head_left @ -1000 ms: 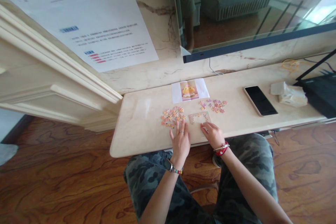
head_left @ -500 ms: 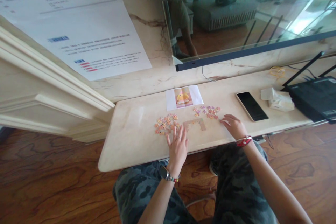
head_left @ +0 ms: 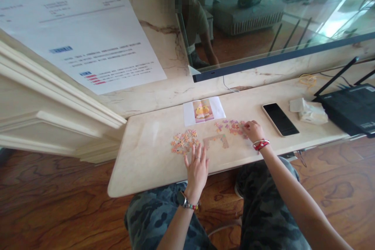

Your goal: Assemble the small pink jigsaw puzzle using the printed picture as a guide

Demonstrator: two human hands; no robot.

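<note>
My left hand point(head_left: 197, 165) lies flat and open on the marble shelf point(head_left: 146, 164), fingertips just below a heap of orange and pink puzzle pieces point(head_left: 184, 141). My right hand point(head_left: 253, 130) rests at the right end of a second scatter of pinkish puzzle pieces point(head_left: 229, 125), its fingers curled down onto them; what they pinch is too small to make out. Between my hands sits a partly joined puzzle frame point(head_left: 216, 141). A reference picture point(head_left: 203, 109) of a yellow figure lies behind the pieces.
A dark phone point(head_left: 280, 119) lies face up to the right, then crumpled tissue point(head_left: 311, 111) and a black router point(head_left: 348, 105) with antennas. A printed sheet point(head_left: 82, 31) hangs on the wall. A mirror point(head_left: 263, 15) reflects a person. Wooden floor lies below.
My right hand has moved from the puzzle frame out to the right and then up onto the right-hand scatter of pieces. My left hand has stayed flat. The view has tilted slightly.
</note>
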